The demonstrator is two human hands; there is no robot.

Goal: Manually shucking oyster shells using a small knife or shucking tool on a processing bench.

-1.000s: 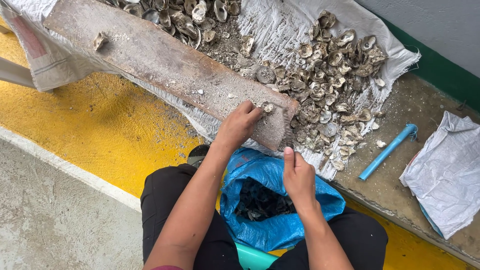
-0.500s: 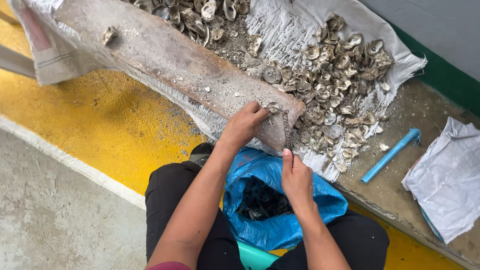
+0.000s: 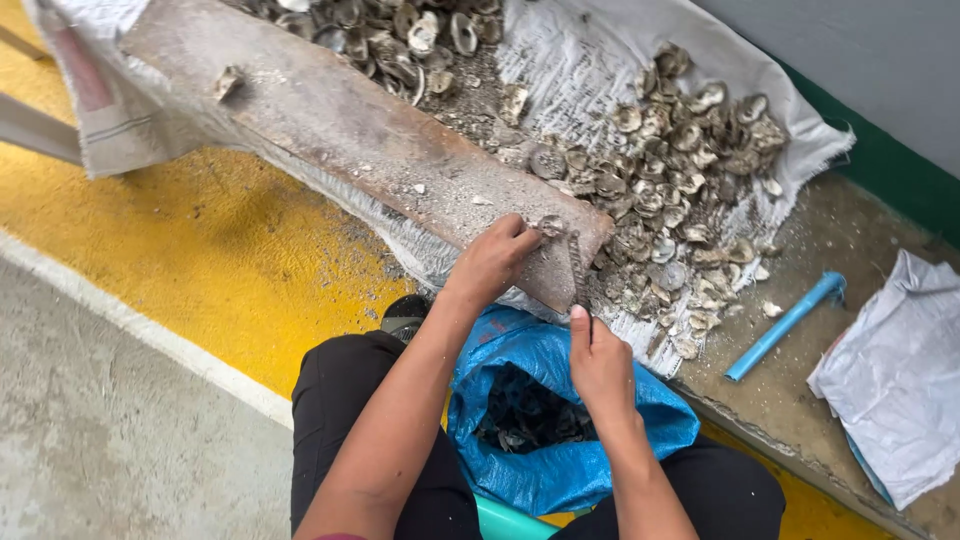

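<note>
The left hand [image 3: 492, 262] pins 1 shell [image 3: 551, 226] on the plank [image 3: 330, 130] at frame centre; press it flat. The right hand [image 3: 600, 360] grips a tool [image 3: 577, 272]; keep its tip clear of fingers.

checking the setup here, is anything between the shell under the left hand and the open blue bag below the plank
Nothing visible blocks it. The left hand pins the shell at the plank end, the blue bag gapes just beneath, and the right hand with its thin tool sits beside that path.
</note>
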